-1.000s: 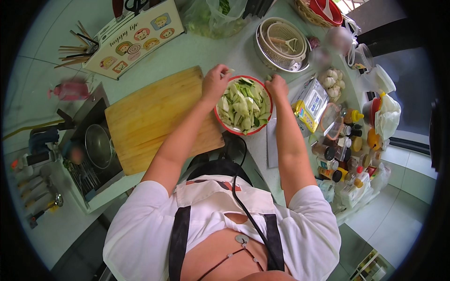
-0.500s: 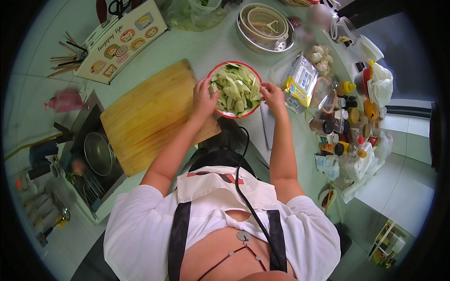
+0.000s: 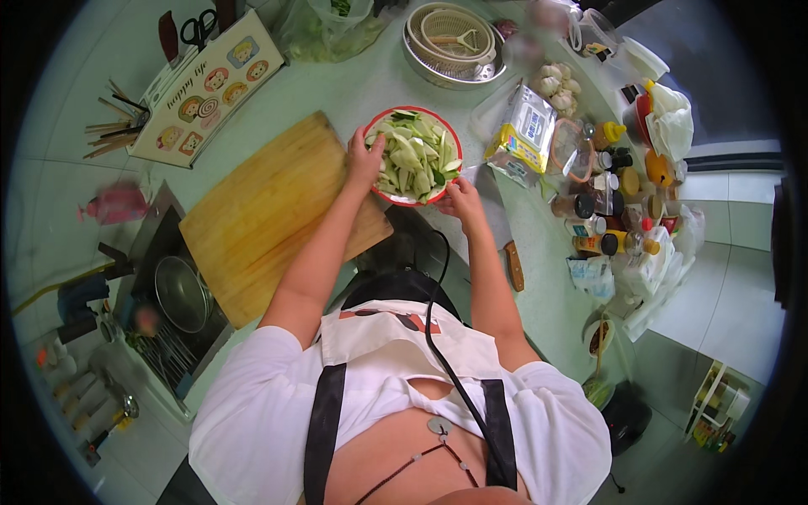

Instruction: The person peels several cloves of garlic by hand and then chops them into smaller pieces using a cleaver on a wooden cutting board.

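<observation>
A red-rimmed plate [image 3: 460, 160], heaped with pale green vegetable slices [image 3: 412, 154], is between my two hands near the counter's front edge. My left hand [image 3: 364, 160] is closed on its left rim, thumb over the edge beside the slices. At the lower right rim, my right hand [image 3: 459, 202] grips the plate with the fingers partly hidden beneath it. A wooden cutting board [image 3: 278, 210] lies to the left, under my left forearm. Just right of my right hand, a wide-bladed kitchen knife [image 3: 514, 266] lies with its wooden handle toward me.
Behind the plate stand nested strainers and a metal basin [image 3: 454, 80]. Garlic bulbs [image 3: 557, 84], a wipes pack [image 3: 526, 126] and several seasoning bottles [image 3: 606, 202] line the right side. A knife block [image 3: 206, 93] stands far left, near a pan [image 3: 183, 295] on the stove.
My right hand has slid from the plate's right side down to its lower right rim. The knife's handle, earlier hidden by my forearm, now shows.
</observation>
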{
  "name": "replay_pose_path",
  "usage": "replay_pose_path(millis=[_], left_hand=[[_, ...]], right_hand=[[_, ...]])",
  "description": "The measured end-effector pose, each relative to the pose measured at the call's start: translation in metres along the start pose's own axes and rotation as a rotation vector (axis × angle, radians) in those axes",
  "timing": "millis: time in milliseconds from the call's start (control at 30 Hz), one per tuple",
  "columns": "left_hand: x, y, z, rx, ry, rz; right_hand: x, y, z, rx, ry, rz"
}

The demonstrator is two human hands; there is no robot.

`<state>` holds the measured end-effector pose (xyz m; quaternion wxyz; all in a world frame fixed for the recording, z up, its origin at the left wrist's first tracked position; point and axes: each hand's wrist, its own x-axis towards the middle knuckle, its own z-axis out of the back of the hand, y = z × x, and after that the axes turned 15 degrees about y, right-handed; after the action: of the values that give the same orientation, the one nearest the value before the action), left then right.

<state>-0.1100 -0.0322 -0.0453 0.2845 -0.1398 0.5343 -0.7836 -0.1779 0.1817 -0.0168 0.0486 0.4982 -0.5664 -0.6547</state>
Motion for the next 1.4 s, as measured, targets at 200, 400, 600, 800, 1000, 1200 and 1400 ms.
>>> replay_pose_path(millis=[200,400,600,800,1000,1200,1400], left_hand=[[0.015,0.017,-0.001,-0.396,0.055,0.051],[-0.004,-0.030,0.020,-0.625,0.228,0.101],[-0.010,-0.068,0.034,-0.767,0.333,0.030],[-0.057,-0.110,0.023,-0.877,0.394,0.040],[-0.108,-0.148,-0.030,-0.855,0.659,-0.050],[-0.176,-0.152,-0.114,-0.795,0.825,-0.004],[-0.258,-0.171,-0.197,-0.752,0.901,0.061]], right_hand=[[0.011,-0.004,-0.010,0.071,-0.036,0.157],[0.008,0.000,-0.009,0.043,-0.040,0.204],[-0.027,0.027,-0.013,0.039,-0.079,0.246],[-0.093,0.020,-0.009,0.095,-0.180,0.288],[-0.183,-0.010,0.021,0.170,-0.335,0.290],[-0.262,-0.088,0.063,0.273,-0.460,0.264],[-0.340,-0.162,0.107,0.319,-0.627,0.197]])
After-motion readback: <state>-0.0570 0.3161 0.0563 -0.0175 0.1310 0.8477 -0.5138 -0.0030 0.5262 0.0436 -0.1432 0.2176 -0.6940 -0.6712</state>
